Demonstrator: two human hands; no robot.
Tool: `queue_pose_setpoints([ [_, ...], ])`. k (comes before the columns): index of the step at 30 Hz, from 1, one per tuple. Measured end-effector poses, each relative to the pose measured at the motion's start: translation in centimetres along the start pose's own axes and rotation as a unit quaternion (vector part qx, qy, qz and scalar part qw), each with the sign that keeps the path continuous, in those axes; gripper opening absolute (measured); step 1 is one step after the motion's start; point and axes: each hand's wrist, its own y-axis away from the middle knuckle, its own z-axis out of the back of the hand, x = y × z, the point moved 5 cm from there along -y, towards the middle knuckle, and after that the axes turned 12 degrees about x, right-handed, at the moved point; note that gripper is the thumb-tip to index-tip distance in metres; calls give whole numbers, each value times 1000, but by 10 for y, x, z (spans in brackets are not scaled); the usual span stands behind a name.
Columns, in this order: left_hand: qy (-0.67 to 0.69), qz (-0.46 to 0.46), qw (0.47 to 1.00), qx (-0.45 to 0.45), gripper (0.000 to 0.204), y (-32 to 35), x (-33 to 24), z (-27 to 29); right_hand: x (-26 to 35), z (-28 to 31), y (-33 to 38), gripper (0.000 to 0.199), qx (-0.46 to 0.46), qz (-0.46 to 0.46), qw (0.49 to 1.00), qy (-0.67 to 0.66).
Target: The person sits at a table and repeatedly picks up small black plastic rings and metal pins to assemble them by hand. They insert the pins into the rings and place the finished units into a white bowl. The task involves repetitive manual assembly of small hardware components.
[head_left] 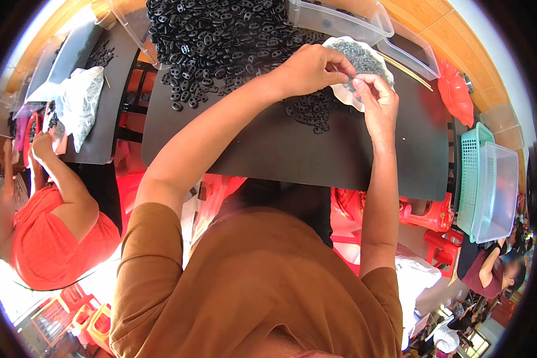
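Observation:
Both my hands meet over the near part of a white scalloped bowl [390, 73]. Many tiny grey, metallic-looking pieces [364, 56] fill it. The thumb and fingers of my left hand [316, 70] are pinched together at the bowl's left side. Close against them, my right hand [378, 98] pinches too, over the near rim. Whatever lies between the fingertips is too small to make out. Just left of and nearer than the bowl is a small group of black plastic pieces [310, 112] with holes. A far larger heap of similar black pieces [215, 48] spreads over the far left of the table.
Clear plastic bins [346, 22] stand along the dark table's [268, 156] far side. Thin sticks [407, 70] lie right of the bowl. Beyond the right edge are a red scalloped dish [456, 94] and a green basket [474, 179]. A person in red [59, 238] works at the left table.

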Motion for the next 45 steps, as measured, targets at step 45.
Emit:
queue_pose_setpoints([
  [45,241,149,955,-85,12,131,41,43,50,-129,13,20,215,108,865,440],
])
